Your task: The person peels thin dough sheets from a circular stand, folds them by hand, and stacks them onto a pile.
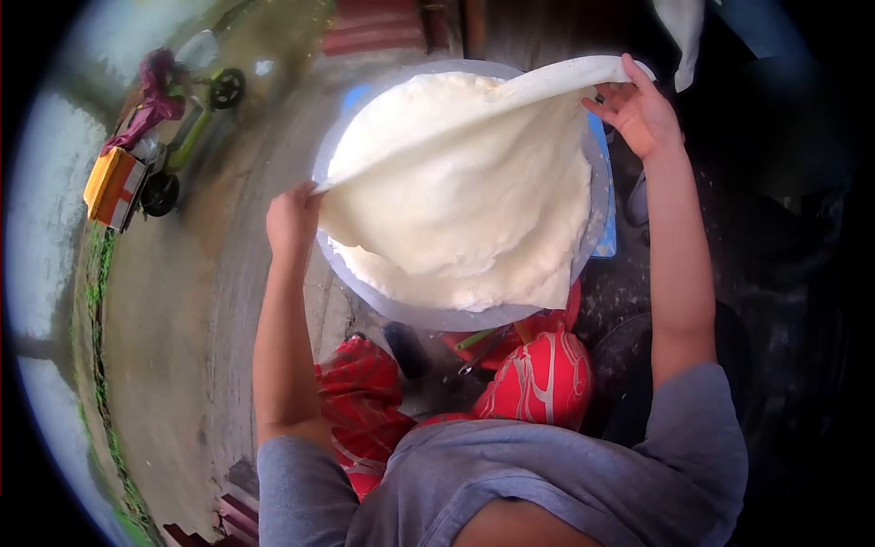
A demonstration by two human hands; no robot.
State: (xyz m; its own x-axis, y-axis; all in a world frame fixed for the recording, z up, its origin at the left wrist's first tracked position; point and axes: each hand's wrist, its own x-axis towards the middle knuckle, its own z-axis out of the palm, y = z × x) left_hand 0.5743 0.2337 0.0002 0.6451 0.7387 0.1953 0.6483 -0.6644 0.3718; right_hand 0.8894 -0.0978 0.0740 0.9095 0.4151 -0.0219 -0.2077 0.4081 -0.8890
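Observation:
A large pale, thin sheet (456, 201) like dough lies over a round grey-white tray (437, 316). Its upper edge is lifted and drawn into a long fold that runs slantwise across the tray. My left hand (293, 219) is closed on the lower left end of this fold, just outside the tray's left rim. At the upper right, beyond the tray's rim, my right hand (643, 111) pinches the other end between thumb and fingers, with some fingers spread. More of the pale sheet rests on the tray below the lifted part.
Part of a blue object (605, 239) shows beneath the tray's right side. My knees in red patterned cloth (538, 378) are below the tray, near a dark object (406, 350). A green scooter (190, 137) with an orange box (111, 185) stands at the upper left.

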